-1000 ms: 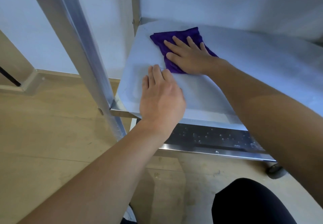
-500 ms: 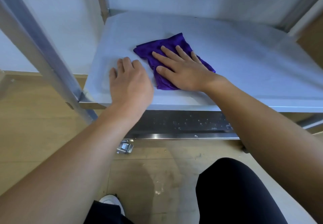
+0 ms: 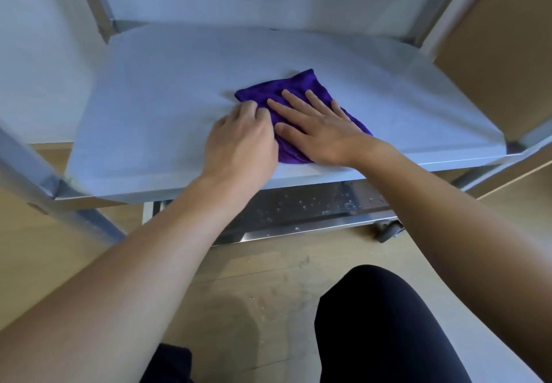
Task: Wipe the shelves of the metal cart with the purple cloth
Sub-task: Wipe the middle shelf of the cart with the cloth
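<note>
The purple cloth (image 3: 295, 90) lies on the middle shelf (image 3: 155, 99) of the metal cart, near its front edge and a little right of centre. My right hand (image 3: 316, 126) presses flat on the cloth with fingers spread. My left hand (image 3: 242, 140) sits just left of it, fingers curled onto the cloth's left edge, apparently pinching it. Below, the lower shelf (image 3: 298, 212) shows dark metal dotted with water drops.
Cart posts rise at the front left (image 3: 44, 182) and at the back corners. A caster wheel (image 3: 388, 232) stands at the lower right on the wooden floor (image 3: 268, 278). My dark-clad knee (image 3: 382, 323) is in the foreground. A white wall is behind.
The cloth and my right hand slid rightward along the shelf toward its middle. My left hand moved right from flat on the shelf to the cloth's left edge, fingers curling.
</note>
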`<state>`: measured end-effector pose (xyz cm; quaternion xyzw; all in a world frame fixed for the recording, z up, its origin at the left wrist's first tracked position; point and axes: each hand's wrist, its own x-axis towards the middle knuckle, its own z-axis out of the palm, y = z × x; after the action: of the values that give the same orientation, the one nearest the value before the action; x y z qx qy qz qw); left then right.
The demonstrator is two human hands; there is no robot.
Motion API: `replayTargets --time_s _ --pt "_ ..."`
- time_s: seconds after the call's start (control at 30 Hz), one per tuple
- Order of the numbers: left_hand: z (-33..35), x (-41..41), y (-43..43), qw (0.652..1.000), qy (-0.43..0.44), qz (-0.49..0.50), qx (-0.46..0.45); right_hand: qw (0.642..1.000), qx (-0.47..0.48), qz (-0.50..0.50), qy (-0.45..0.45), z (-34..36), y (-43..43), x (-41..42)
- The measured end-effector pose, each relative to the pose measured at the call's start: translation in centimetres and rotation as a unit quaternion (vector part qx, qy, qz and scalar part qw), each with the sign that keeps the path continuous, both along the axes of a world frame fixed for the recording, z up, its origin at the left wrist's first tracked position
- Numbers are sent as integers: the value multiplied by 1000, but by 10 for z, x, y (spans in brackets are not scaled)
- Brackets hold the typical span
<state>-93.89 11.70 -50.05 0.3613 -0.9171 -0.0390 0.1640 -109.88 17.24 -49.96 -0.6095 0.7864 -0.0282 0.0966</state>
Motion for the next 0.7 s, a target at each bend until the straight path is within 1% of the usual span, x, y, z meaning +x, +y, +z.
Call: replayTargets --time_s 0.17,0.3,0.37,0.5,0.7 --pt "-7 -38 12 999 9 -46 6 999 -3 -41 1 -1 22 -26" --pt "-10 -67 20 996 34 -79 38 997 -7 -73 10 -2 39 -49" --pt "-12 -79 25 994 33 -95 52 996 -8 -85 15 -2 46 -59" --pt "-17 -86 24 994 5 -98 51 994 -1 -106 21 -4 63 -85" --pt "-5 -88 28 993 -76 -76 41 991 0 -130 21 -9 75 -107"
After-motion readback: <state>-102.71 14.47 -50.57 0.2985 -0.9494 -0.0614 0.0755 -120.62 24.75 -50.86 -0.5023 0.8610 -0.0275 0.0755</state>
